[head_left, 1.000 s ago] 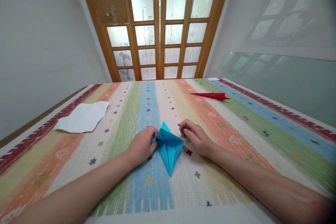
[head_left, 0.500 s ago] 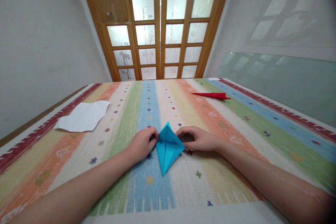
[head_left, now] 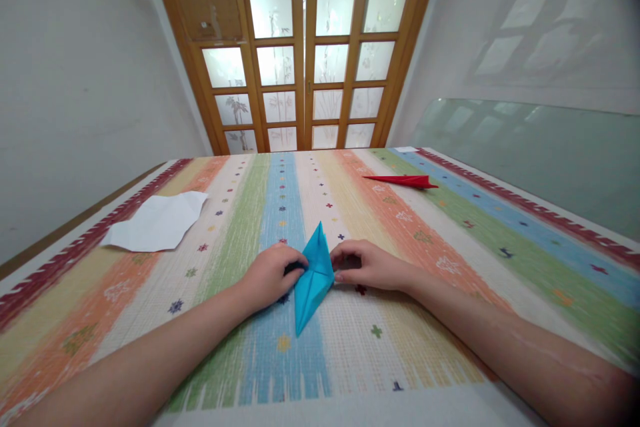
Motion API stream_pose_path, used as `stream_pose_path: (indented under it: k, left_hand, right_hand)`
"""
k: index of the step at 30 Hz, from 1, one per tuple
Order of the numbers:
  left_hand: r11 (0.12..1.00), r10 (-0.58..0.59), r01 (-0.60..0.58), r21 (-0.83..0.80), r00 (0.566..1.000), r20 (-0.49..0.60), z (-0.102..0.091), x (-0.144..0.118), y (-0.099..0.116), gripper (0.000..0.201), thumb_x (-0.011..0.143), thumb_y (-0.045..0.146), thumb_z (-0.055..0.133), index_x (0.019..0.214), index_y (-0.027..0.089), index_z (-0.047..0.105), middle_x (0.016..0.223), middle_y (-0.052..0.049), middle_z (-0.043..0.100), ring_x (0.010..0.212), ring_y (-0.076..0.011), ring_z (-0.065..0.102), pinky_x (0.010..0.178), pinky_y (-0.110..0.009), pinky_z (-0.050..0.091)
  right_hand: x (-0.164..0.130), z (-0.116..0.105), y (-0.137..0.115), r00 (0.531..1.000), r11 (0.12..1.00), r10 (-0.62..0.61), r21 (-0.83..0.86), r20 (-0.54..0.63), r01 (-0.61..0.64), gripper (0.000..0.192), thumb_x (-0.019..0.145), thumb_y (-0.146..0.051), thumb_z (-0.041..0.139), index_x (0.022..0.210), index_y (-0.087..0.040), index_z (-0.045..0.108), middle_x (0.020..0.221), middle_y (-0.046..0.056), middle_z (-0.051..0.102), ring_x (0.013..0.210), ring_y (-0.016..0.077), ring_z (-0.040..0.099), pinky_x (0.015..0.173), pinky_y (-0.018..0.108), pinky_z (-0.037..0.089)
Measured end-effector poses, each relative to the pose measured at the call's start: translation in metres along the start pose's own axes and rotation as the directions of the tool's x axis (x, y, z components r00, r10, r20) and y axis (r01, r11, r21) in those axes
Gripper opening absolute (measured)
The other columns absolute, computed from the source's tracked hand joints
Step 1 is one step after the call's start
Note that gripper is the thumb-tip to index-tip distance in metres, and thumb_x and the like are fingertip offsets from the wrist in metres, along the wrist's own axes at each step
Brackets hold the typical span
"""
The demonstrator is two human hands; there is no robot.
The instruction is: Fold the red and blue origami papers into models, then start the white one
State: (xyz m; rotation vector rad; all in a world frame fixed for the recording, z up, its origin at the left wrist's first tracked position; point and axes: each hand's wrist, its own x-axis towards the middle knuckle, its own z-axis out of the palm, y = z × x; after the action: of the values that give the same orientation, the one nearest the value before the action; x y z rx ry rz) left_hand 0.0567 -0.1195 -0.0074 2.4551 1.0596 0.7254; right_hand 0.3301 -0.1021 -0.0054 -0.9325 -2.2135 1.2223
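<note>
A blue folded origami paper (head_left: 314, 280), now a narrow diamond with a long point at each end, stands slightly raised over the striped tablecloth. My left hand (head_left: 275, 273) pinches its left edge between thumb and fingers. At the opposite side, the thumb and curled fingers of my right hand (head_left: 367, 265) close at the paper's right corner. A crease runs across the middle of the paper, and the fold's underside is hidden.
A creased white paper sheet (head_left: 157, 221) lies on the left of the striped tablecloth (head_left: 225, 347). Farther back on the right rests a red folded paper (head_left: 403, 181) with a long thin point. Wooden doors (head_left: 303, 53) with glass panes stand beyond the table.
The blue paper has gone from a wide kite shape to a narrower diamond, its upper layer turned over. My right hand has shifted slightly left with the corner.
</note>
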Motion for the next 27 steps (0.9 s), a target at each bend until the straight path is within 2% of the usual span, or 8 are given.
stream_pose_path:
  k: [10, 13, 15, 18, 21, 24, 27]
  left_hand:
    - [0.998, 0.044, -0.045, 0.042, 0.999, 0.005, 0.001, 0.0, 0.0, 0.016, 0.087, 0.016, 0.064, 0.1, 0.022, 0.07, 0.101, -0.001, 0.073, 0.097, -0.0196, 0.063, 0.108, -0.044, 0.039]
    - [0.996, 0.065, -0.066, 0.054, 0.998, 0.011, 0.001, 0.0, 0.0, 0.016, 0.088, 0.015, 0.063, 0.1, 0.022, 0.069, 0.1, -0.002, 0.072, 0.098, -0.02, 0.063, 0.107, -0.045, 0.04]
    - [0.995, 0.071, -0.072, 0.07, 0.997, 0.013, 0.001, 0.0, -0.001, 0.016, 0.088, 0.014, 0.063, 0.099, 0.022, 0.07, 0.104, -0.004, 0.07, 0.102, -0.021, 0.061, 0.104, -0.044, 0.043]
    - [0.99, 0.072, -0.07, 0.119, 0.997, -0.011, 0.002, -0.002, -0.003, 0.015, 0.088, 0.016, 0.062, 0.099, 0.022, 0.071, 0.122, -0.008, 0.063, 0.114, -0.0245, 0.057, 0.1, -0.045, 0.046]
    - [0.971, 0.12, -0.108, 0.213, 0.992, -0.045, 0.002, -0.004, -0.001, 0.014, 0.089, 0.018, 0.063, 0.1, 0.022, 0.071, 0.135, -0.011, 0.054, 0.124, -0.0283, 0.05, 0.103, -0.049, 0.043]
    - [0.934, 0.179, -0.143, 0.328, 0.98, -0.084, 0.002, -0.006, 0.005, 0.014, 0.089, 0.019, 0.063, 0.101, 0.022, 0.071, 0.128, -0.012, 0.055, 0.118, -0.0289, 0.05, 0.098, -0.049, 0.046]
    - [0.879, 0.236, -0.181, 0.44, 0.969, -0.073, 0.002, -0.007, 0.012, 0.015, 0.093, 0.02, 0.059, 0.102, 0.021, 0.071, 0.108, -0.01, 0.06, 0.101, -0.0264, 0.054, 0.088, -0.045, 0.049]
  right_hand:
    - [0.002, 0.01, -0.009, 0.994, 0.994, -0.018, -0.107, -0.106, 0.006, 0.021, 0.082, -0.034, 0.074, 0.092, -0.018, 0.064, 0.082, 0.001, 0.065, 0.073, 0.0147, 0.059, 0.066, 0.026, 0.046]
    - [0.001, 0.009, -0.009, 0.995, 0.995, -0.017, -0.1, -0.098, 0.007, 0.02, 0.082, -0.032, 0.074, 0.093, -0.018, 0.064, 0.083, 0.001, 0.064, 0.075, 0.0151, 0.06, 0.066, 0.027, 0.047]
    - [0.001, 0.006, -0.008, 0.999, 1.0, 0.0, -0.029, -0.049, -0.002, 0.022, 0.081, -0.03, 0.074, 0.096, -0.019, 0.063, 0.088, 0.002, 0.065, 0.077, 0.0157, 0.061, 0.064, 0.026, 0.049]
    - [-0.002, 0.001, -0.006, 0.995, 0.982, 0.082, 0.168, 0.056, -0.09, 0.026, 0.08, -0.028, 0.072, 0.1, -0.02, 0.057, 0.093, 0.003, 0.065, 0.069, 0.0141, 0.062, 0.053, 0.024, 0.05]
    - [-0.003, -0.001, -0.005, 0.989, 0.953, 0.113, 0.271, 0.09, -0.134, 0.028, 0.079, -0.024, 0.071, 0.1, -0.02, 0.054, 0.094, 0.002, 0.065, 0.062, 0.012, 0.06, 0.047, 0.023, 0.052]
    - [-0.003, -0.001, -0.007, 0.99, 0.95, 0.103, 0.284, 0.101, -0.128, 0.028, 0.078, -0.021, 0.07, 0.101, -0.02, 0.054, 0.097, 0.003, 0.065, 0.063, 0.0119, 0.061, 0.047, 0.022, 0.052]
    - [-0.002, -0.001, -0.009, 0.991, 0.96, 0.094, 0.257, 0.092, -0.115, 0.031, 0.077, -0.019, 0.071, 0.103, -0.02, 0.055, 0.099, 0.004, 0.066, 0.073, 0.0146, 0.064, 0.053, 0.023, 0.054]
